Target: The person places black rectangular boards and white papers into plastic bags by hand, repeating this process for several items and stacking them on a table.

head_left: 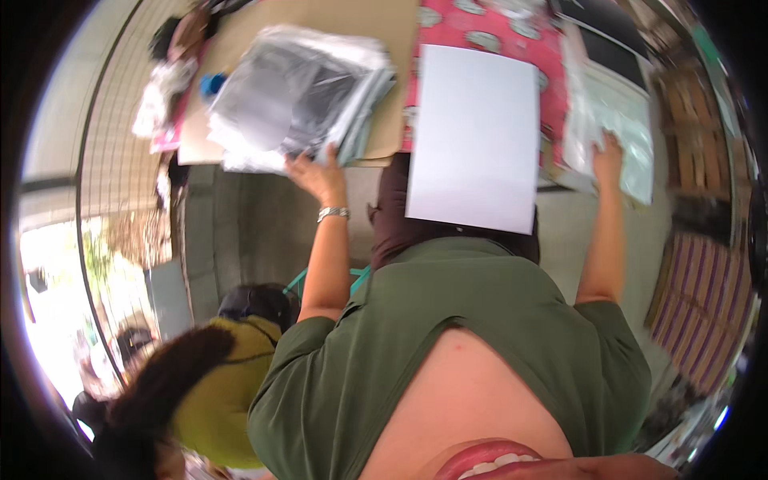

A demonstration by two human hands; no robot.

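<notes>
A stack of clear plastic packs (296, 96) with grey and dark contents lies tilted on the brown board at the left. My left hand (322, 174) touches its near edge, fingers spread, a metal-banded watch or bracelet on the wrist. At the right, my right hand (608, 154) rests on clear plastic bags (628, 120); its fingers look apart, though they are small and slightly blurred. Between my hands, a blank white sheet (476, 136) lies partly on the table and partly over my lap, with neither hand on it.
Pink patterned cloth (552, 48) covers the table beside the brown board (388, 120). A small blue object (212, 85) sits by the packs. A person in a yellow-green top (228, 392) is close at my left. Wooden crates (696, 132) and a striped cloth (704, 308) are at the right.
</notes>
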